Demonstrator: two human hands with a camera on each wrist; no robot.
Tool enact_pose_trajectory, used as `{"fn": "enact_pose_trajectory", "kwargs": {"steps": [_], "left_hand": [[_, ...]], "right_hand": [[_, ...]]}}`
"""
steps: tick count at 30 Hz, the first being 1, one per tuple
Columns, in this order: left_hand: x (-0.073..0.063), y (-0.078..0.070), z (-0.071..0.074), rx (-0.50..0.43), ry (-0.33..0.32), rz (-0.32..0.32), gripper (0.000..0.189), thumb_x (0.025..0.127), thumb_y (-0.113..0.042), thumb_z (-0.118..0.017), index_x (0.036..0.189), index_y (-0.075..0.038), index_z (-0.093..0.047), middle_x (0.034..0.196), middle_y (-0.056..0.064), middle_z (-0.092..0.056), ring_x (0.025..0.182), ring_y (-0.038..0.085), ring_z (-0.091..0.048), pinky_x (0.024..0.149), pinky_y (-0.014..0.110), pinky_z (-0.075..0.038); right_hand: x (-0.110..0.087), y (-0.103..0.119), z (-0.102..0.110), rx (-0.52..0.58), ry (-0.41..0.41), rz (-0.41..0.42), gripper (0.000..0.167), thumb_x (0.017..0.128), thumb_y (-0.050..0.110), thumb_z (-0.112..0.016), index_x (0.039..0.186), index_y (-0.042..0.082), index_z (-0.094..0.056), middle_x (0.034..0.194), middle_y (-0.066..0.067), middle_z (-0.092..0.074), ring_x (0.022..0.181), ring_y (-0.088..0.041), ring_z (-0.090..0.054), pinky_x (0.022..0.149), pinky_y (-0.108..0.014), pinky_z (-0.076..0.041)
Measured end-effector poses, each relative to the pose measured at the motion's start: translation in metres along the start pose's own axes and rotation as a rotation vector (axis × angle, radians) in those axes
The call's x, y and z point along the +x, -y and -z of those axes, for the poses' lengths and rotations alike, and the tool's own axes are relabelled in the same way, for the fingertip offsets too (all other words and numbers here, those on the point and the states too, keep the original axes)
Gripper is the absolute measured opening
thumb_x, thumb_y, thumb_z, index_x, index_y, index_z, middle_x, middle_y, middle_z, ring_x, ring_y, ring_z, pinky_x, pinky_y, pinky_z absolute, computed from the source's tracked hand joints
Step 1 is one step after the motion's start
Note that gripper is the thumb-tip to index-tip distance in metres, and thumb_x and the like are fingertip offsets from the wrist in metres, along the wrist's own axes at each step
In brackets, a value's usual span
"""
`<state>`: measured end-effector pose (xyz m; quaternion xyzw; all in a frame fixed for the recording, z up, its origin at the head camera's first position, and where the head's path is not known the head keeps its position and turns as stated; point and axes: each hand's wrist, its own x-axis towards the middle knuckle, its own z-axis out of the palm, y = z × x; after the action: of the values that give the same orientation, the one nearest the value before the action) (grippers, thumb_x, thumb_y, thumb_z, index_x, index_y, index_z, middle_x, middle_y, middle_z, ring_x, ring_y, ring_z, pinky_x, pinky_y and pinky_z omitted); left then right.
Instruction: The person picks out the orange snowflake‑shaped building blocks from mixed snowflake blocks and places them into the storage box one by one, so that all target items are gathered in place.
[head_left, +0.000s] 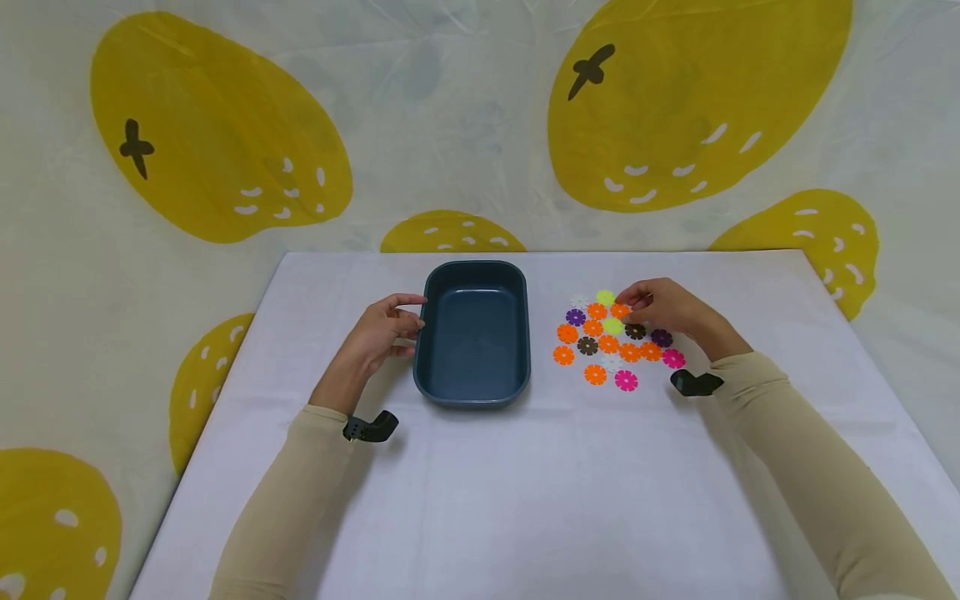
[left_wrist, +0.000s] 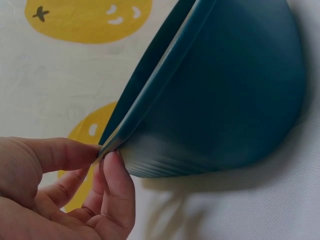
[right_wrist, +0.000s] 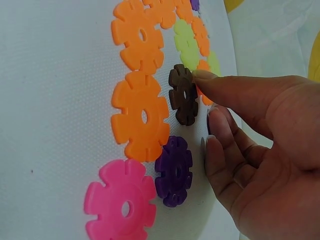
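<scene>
A dark blue rectangular plastic tub [head_left: 472, 354] stands on the white-covered table. My left hand [head_left: 382, 333] is at its left side; in the left wrist view the thumb and fingers pinch the tub's rim [left_wrist: 165, 65]. To the right of the tub lie several notched, flower-like plastic discs in orange, yellow-green, purple, brown, pink and white. My right hand [head_left: 663, 307] reaches over the far right of this group, fingers pointing left. Its thumb and fingers stand apart around an orange disc [head_left: 620, 310], partly hidden, and beside a brown disc [right_wrist: 183, 95]. No disc is visibly held.
Near my right wrist lie a pink disc [head_left: 673, 358] and a purple disc [head_left: 662, 337]. Another pink disc [head_left: 626, 381] is at the group's near edge. White table cover [head_left: 480, 500] spreads in front of the tub. Behind hangs a fabric backdrop [head_left: 465, 125] with yellow fruit shapes.
</scene>
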<state>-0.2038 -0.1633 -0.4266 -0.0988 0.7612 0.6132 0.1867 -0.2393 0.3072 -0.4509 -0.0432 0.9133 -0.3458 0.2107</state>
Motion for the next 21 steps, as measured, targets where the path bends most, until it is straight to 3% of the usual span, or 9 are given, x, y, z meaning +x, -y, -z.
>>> {"fn": "enact_pose_trajectory", "kwargs": {"steps": [6,21], "left_hand": [[0.0012,0.0005,0.0006,0.005,-0.003,0.008,0.040,0.098,-0.009,-0.063,0.136,-0.021,-0.061,0.111,0.010,-0.056,0.093,0.027,-0.061,0.068,0.032,-0.058],[0.0010,-0.0001,0.0006,0.004,-0.012,0.011,0.039,0.097,-0.009,-0.063,0.133,-0.023,-0.061,0.112,0.011,-0.058,0.094,0.028,-0.062,0.069,0.034,-0.059]], "right_hand": [[0.0007,0.0013,0.0003,-0.004,-0.013,0.015,0.043,0.095,0.018,-0.072,0.132,-0.001,-0.060,0.115,-0.018,-0.060,0.102,-0.031,-0.053,0.083,-0.027,-0.052],[0.0025,0.0013,0.0000,-0.054,-0.027,0.030,0.041,0.093,0.019,-0.074,0.127,-0.001,-0.063,0.110,-0.017,-0.060,0.100,-0.031,-0.053,0.082,-0.031,-0.052]]}}
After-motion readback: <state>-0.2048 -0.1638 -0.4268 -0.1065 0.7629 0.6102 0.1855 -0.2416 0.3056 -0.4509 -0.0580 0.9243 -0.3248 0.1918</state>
